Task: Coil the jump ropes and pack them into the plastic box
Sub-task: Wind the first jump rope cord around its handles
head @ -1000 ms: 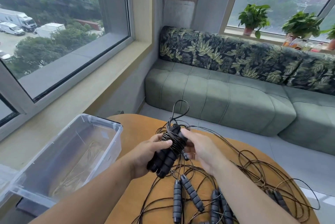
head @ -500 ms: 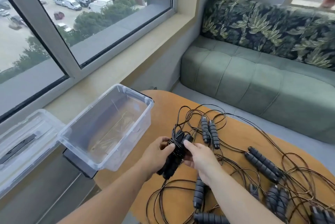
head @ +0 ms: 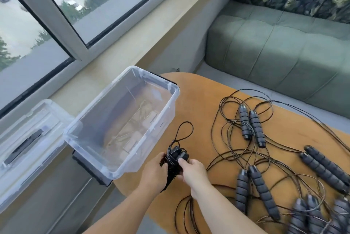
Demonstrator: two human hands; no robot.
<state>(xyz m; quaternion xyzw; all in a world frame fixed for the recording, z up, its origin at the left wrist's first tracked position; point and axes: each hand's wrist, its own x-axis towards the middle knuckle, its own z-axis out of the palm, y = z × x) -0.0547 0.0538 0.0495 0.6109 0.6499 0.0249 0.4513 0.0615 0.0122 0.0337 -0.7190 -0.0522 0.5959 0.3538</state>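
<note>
The plastic box point(head: 121, 120) sits at the desk's point(head: 204, 101) left edge, its lid point(head: 28, 139) lying further left by the window sill. Loose jump ropes point(head: 265, 158) sprawl over the desk's right half. A sofa point(head: 284, 53) stands beyond the far right side.

Two bare forearms entering from 6 o'clock, sleeveless within view, ending in left hand point(head: 153, 172) and right hand point(head: 193, 172), both ungloved, short plain nails.

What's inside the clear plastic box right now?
No jump rope is inside the plastic box yet; only bare floor shows. The coiled rope sits outside, in the left hand and right hand.
</note>
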